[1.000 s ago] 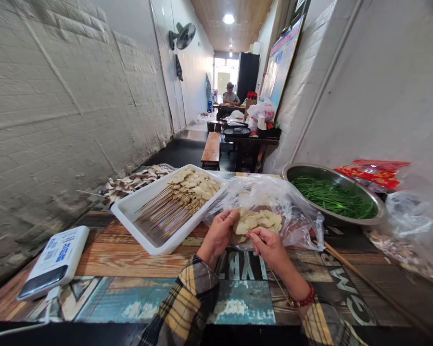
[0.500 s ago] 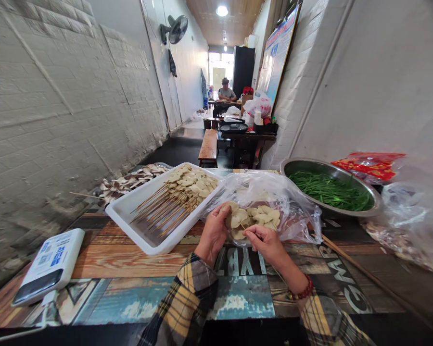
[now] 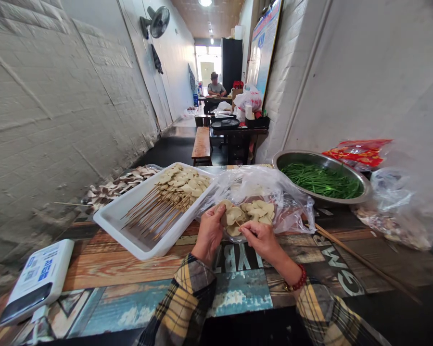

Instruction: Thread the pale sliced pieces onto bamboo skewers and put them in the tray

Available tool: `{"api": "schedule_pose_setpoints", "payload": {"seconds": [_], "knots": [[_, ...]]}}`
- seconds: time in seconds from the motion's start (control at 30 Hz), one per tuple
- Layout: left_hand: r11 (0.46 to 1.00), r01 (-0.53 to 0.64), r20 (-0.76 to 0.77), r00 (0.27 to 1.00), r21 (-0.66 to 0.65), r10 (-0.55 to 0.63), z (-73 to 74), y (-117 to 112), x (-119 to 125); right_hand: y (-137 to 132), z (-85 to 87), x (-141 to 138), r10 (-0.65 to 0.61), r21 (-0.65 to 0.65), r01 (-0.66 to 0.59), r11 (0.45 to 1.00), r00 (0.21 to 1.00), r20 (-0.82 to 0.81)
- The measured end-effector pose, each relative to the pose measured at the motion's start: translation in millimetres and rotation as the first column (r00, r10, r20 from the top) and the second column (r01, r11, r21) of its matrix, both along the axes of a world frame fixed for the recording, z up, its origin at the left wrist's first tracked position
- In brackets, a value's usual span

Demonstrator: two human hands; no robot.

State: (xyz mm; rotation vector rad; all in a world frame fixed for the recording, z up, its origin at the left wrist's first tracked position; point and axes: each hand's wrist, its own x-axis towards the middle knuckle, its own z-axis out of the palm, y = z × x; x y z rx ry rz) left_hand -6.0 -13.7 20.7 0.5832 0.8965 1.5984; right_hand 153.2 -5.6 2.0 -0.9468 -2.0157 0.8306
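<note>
My left hand (image 3: 210, 231) pinches a pale, flat, round food slice (image 3: 234, 216) near the middle of the table. Closed on a thin wooden skewer (image 3: 238, 224), my right hand (image 3: 260, 239) holds its tip against the slice; whether the tip has gone through I cannot tell. Just behind lies an open clear plastic bag (image 3: 292, 204) with more loose slices (image 3: 260, 210). To the left, a white plastic tray (image 3: 155, 251) holds many skewers threaded with the same slices (image 3: 182, 181), their bare sticks pointing toward me.
A steel bowl of green chives (image 3: 321, 180) stands at the right back, beside a red package (image 3: 359, 151) and plastic bags. Long wooden sticks (image 3: 361, 262) lie at right. A white power bank (image 3: 39, 278) with a cable sits at left. Mushrooms (image 3: 120, 185) lie behind the tray.
The view has shifted a little, so the scene sits further left and slightly higher. Both hands keep their hold, with the right hand and skewer still close to the slice.
</note>
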Motion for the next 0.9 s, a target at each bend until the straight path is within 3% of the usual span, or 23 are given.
{"api": "schedule_pose_setpoints", "payload": {"seconds": [0.23, 0.57, 0.9], "knots": [[1.000, -0.013, -0.008, 1.000, 0.000, 0.013, -4.0, 0.2, 3.9, 1.5, -5.1, -1.1, -0.031, 0.081, 0.028, 0.996, 0.999, 0.027], [1.000, -0.005, 0.034, 0.999, 0.024, 0.004, -4.5, -4.3, 8.3, -6.1, -6.6, -5.8, -0.078, 0.069, 0.074, 0.995, 0.996, 0.047], [0.995, 0.070, 0.004, 0.998, 0.069, -0.071, -15.9, -3.2, 14.7, -7.7, -7.6, -7.1, -0.117, 0.048, 0.116, 0.992, 0.993, 0.005]]}}
